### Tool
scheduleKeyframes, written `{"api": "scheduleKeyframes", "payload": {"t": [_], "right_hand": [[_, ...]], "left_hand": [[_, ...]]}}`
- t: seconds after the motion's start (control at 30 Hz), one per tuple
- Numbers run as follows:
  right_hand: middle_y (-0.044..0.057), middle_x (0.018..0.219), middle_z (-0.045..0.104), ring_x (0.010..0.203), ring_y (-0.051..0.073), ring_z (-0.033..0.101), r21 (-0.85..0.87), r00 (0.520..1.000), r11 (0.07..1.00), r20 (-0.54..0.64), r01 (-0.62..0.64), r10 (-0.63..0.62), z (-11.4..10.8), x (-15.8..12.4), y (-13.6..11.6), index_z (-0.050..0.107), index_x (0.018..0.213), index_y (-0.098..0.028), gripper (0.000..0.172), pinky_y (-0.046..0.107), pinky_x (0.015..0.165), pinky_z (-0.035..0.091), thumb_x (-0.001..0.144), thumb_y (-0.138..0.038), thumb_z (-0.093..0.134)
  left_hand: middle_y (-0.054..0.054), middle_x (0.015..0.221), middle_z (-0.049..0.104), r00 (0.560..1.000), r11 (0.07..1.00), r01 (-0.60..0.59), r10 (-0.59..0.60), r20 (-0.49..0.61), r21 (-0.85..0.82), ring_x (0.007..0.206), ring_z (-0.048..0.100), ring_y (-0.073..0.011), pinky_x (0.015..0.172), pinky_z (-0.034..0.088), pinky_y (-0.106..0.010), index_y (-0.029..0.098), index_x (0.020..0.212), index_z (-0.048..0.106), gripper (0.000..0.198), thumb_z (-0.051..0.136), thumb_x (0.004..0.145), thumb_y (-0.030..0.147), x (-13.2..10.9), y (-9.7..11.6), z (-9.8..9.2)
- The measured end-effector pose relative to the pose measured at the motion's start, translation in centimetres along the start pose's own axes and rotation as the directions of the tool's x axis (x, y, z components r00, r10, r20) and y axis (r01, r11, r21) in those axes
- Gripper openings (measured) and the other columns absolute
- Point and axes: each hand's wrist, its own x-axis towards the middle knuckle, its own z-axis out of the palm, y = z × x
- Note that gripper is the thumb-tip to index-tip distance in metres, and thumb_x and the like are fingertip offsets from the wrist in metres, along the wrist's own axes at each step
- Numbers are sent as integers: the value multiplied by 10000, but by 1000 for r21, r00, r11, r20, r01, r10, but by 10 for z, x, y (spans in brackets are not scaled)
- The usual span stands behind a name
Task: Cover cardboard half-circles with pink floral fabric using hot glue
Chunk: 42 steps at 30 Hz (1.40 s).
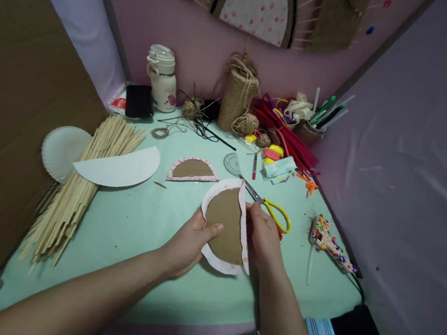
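A brown cardboard half-circle wrapped in white dotted fabric [228, 228] is held just above the green table [140, 222]. My left hand [187, 241] grips its left edge, thumb lying on the cardboard. My right hand [263, 236] pinches the fabric flap on its right side. A second, similar fabric-edged half-circle [192, 169] lies flat behind it. Yellow-handled scissors [270, 207] rest on the table just beyond my right hand.
A bundle of bamboo sticks [80, 183], a white paper plate [62, 150] and a white half-circle [120, 168] lie at left. Twine spool [237, 96], flask [163, 79], red pipe cleaners [287, 137] and a cup of pens stand at the back. A patterned glue gun [330, 244] lies at right.
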Motion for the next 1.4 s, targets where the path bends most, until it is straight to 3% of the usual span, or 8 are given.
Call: {"api": "scheduleKeyframes", "payload": {"t": [0.17, 0.27, 0.47, 0.73, 0.9, 1.07, 1.27, 1.4], "right_hand": [[8, 654, 657, 632, 170, 544, -383, 978, 915, -102, 129, -180, 6, -4, 4, 714, 753, -165, 417, 257, 562, 393, 828, -558, 598], [1, 622, 617, 611, 161, 501, -465, 962, 872, -132, 153, -239, 9, -4, 5, 700, 727, -165, 430, 256, 545, 372, 835, -562, 576], [26, 649, 663, 578, 174, 546, -145, 997, 989, -66, 20, -29, 2, -4, 8, 716, 793, -181, 489, 269, 536, 399, 852, -624, 517], [-9, 591, 591, 593, 152, 499, -367, 974, 920, -114, 140, -194, 7, -5, 8, 660, 671, -174, 419, 250, 538, 378, 817, -564, 610], [22, 673, 661, 646, 183, 569, -161, 999, 986, -14, 42, -45, 5, -5, 5, 712, 795, -173, 410, 268, 566, 425, 843, -557, 578], [-2, 692, 666, 666, 167, 571, -279, 993, 954, -28, 106, -118, 5, -5, 3, 737, 796, -182, 289, 246, 583, 421, 801, -462, 664], [18, 782, 722, 691, 176, 625, -7, 996, 997, -48, 71, -71, 1, 0, 4, 749, 944, -209, 331, 258, 596, 460, 808, -494, 651], [25, 742, 720, 722, 181, 633, -101, 981, 984, -107, 150, -161, -2, 1, 7, 767, 856, -192, 272, 271, 650, 479, 739, -437, 749]], "left_hand": [[-85, 1352, 583, 997, 993, -60, 64, -32, 101, 1228, 542, -272, 1024, 439, -432, 255, 1361, 428, 552, 640, 852, 245, 3, -9, -6], [-80, 1353, 583, 995, 981, -85, 93, -40, 175, 1219, 551, -262, 1040, 427, -422, 258, 1348, 447, 530, 638, 854, 249, 4, -12, -8], [-108, 1373, 567, 998, 999, -45, 44, -52, -3, 1235, 540, -277, 1039, 432, -445, 224, 1334, 441, 570, 676, 816, 229, 3, -3, -1], [-87, 1346, 592, 991, 996, -87, 90, -97, 34, 1274, 512, -269, 1080, 396, -439, 235, 1317, 471, 558, 686, 803, 218, 4, -5, -2], [-98, 1347, 594, 991, 996, -88, 86, -102, -14, 1257, 529, -277, 1060, 416, -451, 234, 1342, 457, 594, 695, 799, 233, 3, -2, -1], [-96, 1326, 607, 985, 994, -109, 108, -137, 2, 1252, 533, -277, 1067, 408, -454, 230, 1343, 460, 614, 708, 782, 227, 4, -1, 0], [-104, 1355, 583, 995, 994, -86, 89, -40, 68, 1244, 532, -278, 1054, 412, -445, 226, 1343, 461, 560, 669, 823, 237, 3, -6, -4], [-92, 1343, 591, 997, 979, -78, 81, -9, 188, 1198, 564, -267, 1047, 416, -439, 243, 1366, 447, 543, 633, 856, 257, 2, -10, -9]]}}
